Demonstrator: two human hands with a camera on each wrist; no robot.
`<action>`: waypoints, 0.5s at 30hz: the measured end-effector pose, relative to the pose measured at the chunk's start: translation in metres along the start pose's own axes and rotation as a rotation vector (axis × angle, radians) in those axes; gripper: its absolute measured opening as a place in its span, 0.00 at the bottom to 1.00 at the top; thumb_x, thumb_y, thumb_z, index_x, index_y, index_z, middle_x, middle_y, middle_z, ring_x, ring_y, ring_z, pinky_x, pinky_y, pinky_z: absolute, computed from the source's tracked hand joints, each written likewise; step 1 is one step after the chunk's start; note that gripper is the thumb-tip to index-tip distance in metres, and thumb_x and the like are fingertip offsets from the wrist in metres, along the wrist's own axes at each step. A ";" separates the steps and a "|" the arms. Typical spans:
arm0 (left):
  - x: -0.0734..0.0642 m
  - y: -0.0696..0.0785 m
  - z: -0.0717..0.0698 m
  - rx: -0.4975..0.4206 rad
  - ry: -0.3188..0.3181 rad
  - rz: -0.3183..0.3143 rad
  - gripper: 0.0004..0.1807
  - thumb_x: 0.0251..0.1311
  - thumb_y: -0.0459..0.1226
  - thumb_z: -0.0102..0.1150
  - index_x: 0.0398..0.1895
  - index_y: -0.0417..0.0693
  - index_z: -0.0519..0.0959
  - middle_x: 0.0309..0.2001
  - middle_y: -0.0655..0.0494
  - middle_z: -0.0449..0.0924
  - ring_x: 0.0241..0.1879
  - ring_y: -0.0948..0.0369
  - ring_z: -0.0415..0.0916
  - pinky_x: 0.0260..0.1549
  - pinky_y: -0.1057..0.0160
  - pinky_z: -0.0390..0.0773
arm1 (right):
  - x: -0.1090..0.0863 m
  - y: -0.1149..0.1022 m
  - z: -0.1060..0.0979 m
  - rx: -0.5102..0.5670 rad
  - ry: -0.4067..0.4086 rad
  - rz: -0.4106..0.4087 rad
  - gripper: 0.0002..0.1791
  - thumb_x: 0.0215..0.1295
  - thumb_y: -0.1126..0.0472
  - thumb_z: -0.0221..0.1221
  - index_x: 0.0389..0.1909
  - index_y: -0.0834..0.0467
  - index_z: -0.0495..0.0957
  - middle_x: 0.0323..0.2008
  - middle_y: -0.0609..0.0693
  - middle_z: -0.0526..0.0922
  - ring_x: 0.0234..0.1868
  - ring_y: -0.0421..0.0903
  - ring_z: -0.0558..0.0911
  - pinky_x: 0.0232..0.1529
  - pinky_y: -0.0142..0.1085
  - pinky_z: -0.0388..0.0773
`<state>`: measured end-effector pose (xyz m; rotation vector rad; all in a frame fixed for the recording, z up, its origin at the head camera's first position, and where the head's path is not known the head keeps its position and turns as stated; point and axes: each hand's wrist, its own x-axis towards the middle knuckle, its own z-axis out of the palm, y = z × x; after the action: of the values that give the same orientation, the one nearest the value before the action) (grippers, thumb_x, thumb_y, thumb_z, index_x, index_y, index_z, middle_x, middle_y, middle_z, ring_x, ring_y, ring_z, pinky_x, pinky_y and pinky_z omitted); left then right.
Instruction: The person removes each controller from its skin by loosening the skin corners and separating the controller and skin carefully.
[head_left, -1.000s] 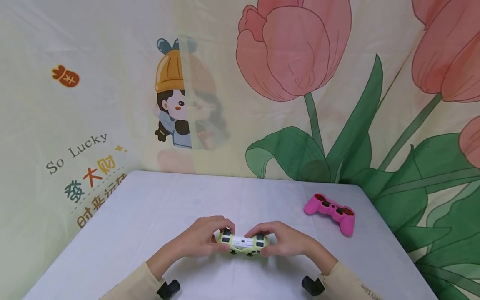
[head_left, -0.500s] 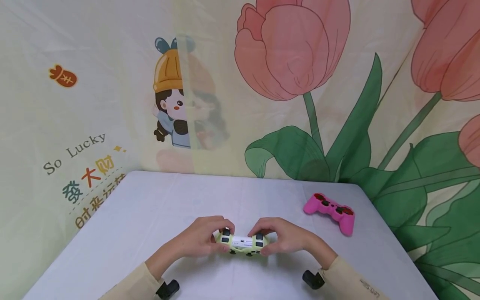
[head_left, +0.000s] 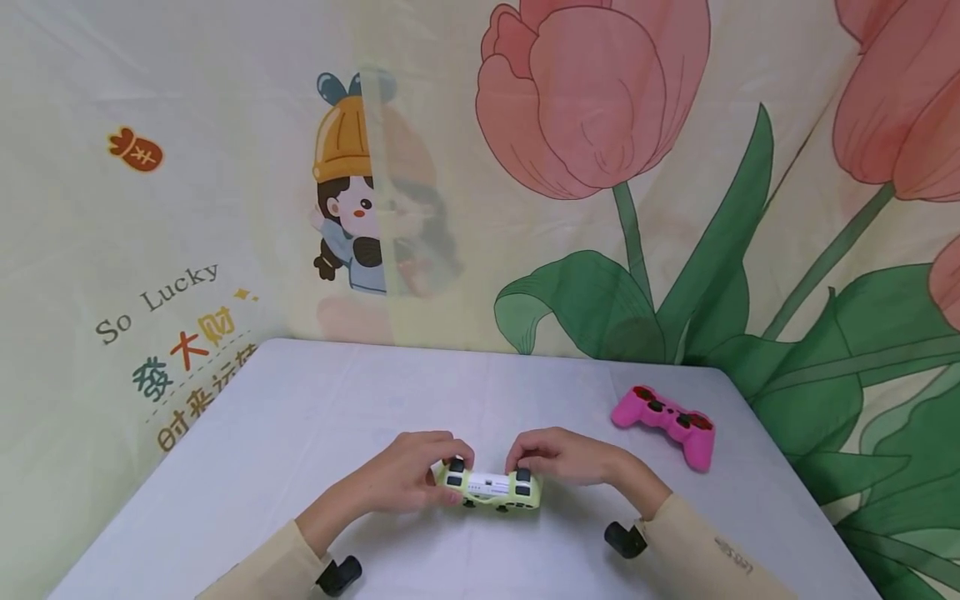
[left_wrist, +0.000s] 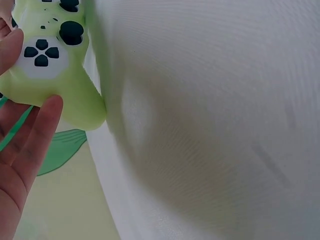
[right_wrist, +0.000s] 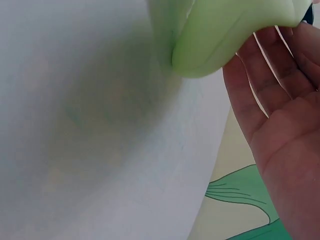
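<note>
A light green game controller (head_left: pixel 489 492) stands on the white-covered table in the head view, its shoulder buttons facing up. My left hand (head_left: pixel 397 473) grips its left end, thumb on the near side and fingers behind. The left wrist view shows that thumb beside the directional pad of the controller (left_wrist: pixel 82 95). Behind the controller's right end is my right hand (head_left: pixel 577 458), its thumb off the near face. In the right wrist view, the fingers of this hand (right_wrist: pixel 295 125) extend fairly straight up to the back of the green grip (right_wrist: pixel 215 40).
A pink game controller (head_left: pixel 667 425) with black and red parts lies at the table's back right. The white tablecloth (head_left: pixel 375 392) reaches a printed curtain (head_left: pixel 450 317) with tulips behind the far edge.
My right hand has moved up and away from me, and its thumb has left the near face of the green controller. The left hand keeps its grip; the controller stays in place.
</note>
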<state>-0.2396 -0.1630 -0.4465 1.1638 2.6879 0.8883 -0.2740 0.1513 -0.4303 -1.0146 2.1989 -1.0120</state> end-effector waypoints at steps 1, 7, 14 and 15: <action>0.000 0.000 0.000 0.004 0.000 0.003 0.19 0.61 0.45 0.77 0.51 0.70 0.79 0.42 0.73 0.77 0.38 0.67 0.78 0.33 0.70 0.81 | 0.001 -0.001 -0.001 -0.009 -0.014 -0.002 0.12 0.83 0.63 0.52 0.50 0.48 0.84 0.51 0.41 0.84 0.54 0.41 0.79 0.61 0.37 0.74; 0.000 0.000 -0.001 0.027 -0.019 0.007 0.19 0.61 0.44 0.77 0.52 0.69 0.79 0.41 0.72 0.76 0.36 0.70 0.76 0.32 0.71 0.80 | 0.008 -0.005 -0.008 -0.048 -0.105 -0.008 0.10 0.82 0.64 0.55 0.51 0.49 0.83 0.51 0.40 0.84 0.53 0.39 0.80 0.60 0.35 0.76; 0.001 0.000 -0.002 0.034 -0.020 0.025 0.18 0.61 0.44 0.77 0.50 0.70 0.79 0.40 0.72 0.76 0.35 0.70 0.77 0.32 0.72 0.80 | 0.016 -0.006 -0.011 -0.032 -0.178 0.022 0.09 0.80 0.66 0.55 0.49 0.50 0.81 0.51 0.38 0.84 0.55 0.38 0.80 0.61 0.35 0.76; 0.001 0.000 -0.002 0.033 -0.018 0.031 0.18 0.61 0.44 0.77 0.50 0.69 0.79 0.40 0.72 0.76 0.35 0.71 0.77 0.32 0.72 0.80 | 0.017 -0.007 -0.012 -0.037 -0.184 0.030 0.09 0.80 0.66 0.55 0.49 0.50 0.81 0.50 0.38 0.84 0.54 0.39 0.79 0.60 0.35 0.76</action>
<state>-0.2411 -0.1632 -0.4450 1.2170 2.6876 0.8370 -0.2899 0.1397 -0.4201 -1.0452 2.0824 -0.8325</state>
